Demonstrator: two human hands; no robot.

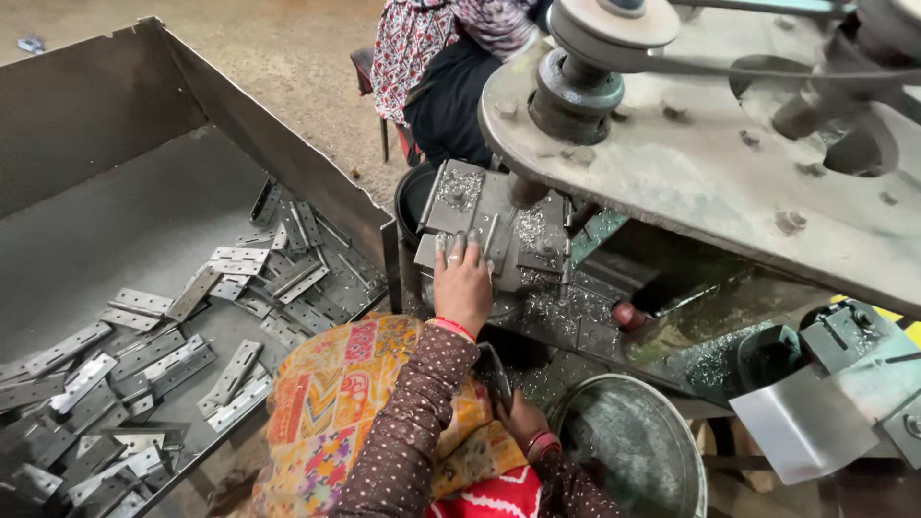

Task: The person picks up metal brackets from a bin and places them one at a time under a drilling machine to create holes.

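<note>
The left hand [463, 285] reaches forward with its fingers [454, 251] spread flat on a grey metal piece [459, 240] at the machine's clamp block [484, 216], while the right hand [523, 422] sits low by the lap, closed around a dark lever handle [493, 374]. A heavy steel machine plate [710, 163] with a pulley [590, 67] overhangs the work, and another person [451, 67] sits beyond it. The big metal bin [144, 173] at left holds a heap of flat hinges [144, 364]; a round steel bucket [628, 451] stands at lower right.
</note>
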